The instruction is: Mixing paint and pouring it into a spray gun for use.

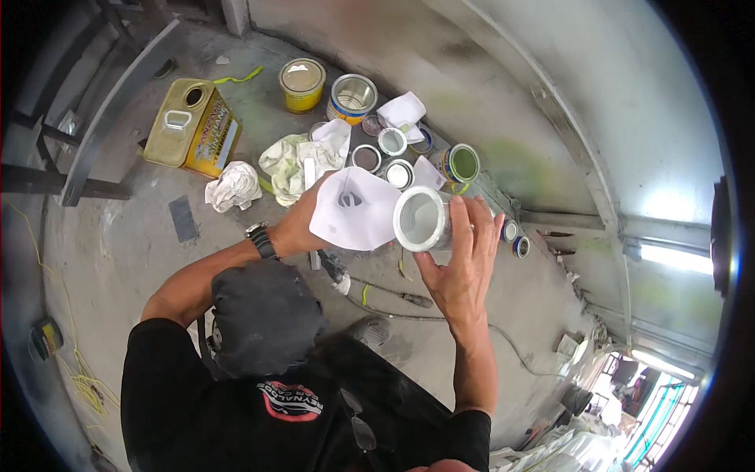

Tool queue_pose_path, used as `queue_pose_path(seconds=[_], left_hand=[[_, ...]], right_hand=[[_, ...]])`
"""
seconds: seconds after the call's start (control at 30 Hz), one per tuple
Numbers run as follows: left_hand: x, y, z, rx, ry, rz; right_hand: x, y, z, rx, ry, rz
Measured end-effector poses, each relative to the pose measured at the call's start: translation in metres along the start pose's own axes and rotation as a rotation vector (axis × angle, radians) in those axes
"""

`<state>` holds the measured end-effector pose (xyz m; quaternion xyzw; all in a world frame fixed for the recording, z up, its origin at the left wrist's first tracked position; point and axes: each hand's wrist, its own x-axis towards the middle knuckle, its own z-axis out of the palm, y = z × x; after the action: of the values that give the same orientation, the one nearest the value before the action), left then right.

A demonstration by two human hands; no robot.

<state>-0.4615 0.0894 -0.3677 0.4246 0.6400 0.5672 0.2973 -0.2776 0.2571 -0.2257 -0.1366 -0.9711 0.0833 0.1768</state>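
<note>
My left hand (296,226) grips a white paper paint strainer (362,224), a cone with dark mesh patches near its middle. Its fingers are mostly hidden behind the paper. In my right hand (465,271) is a can (419,219) with a pale, ridged inside, tilted so its mouth faces the strainer. The can's rim is close beside the paper's edge; whether they touch I cannot tell. On the floor just beyond stand a small can of white paint (399,174) and a can with dark contents (366,158).
A rectangular yellow metal tin (179,130) stands at the left, near a crumpled white cloth (233,187). Farther back are a lidded yellow can (302,85), an open can (353,96) and a green-lined can (462,164). A hose (503,334) crosses the floor.
</note>
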Motion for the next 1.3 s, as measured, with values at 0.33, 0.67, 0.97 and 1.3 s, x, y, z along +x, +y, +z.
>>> queue_pose_path(seconds=[0.33,0.67,0.97,1.3], left_hand=[[0.001,0.003,0.004,0.018,0.04,0.09],[0.004,0.001,0.004,0.004,0.027,0.153],[0.007,0.011,0.004,-0.091,-0.01,0.06],[0.002,-0.012,0.006,-0.052,0.01,0.107]], right_hand=[[0.02,-0.019,-0.003,-0.235,-0.111,-0.102],[0.027,-0.025,-0.011,-0.397,-0.079,-0.212],[0.029,-0.021,-0.011,-0.524,0.049,-0.314],[0.022,-0.031,-0.007,-0.166,0.004,0.091]])
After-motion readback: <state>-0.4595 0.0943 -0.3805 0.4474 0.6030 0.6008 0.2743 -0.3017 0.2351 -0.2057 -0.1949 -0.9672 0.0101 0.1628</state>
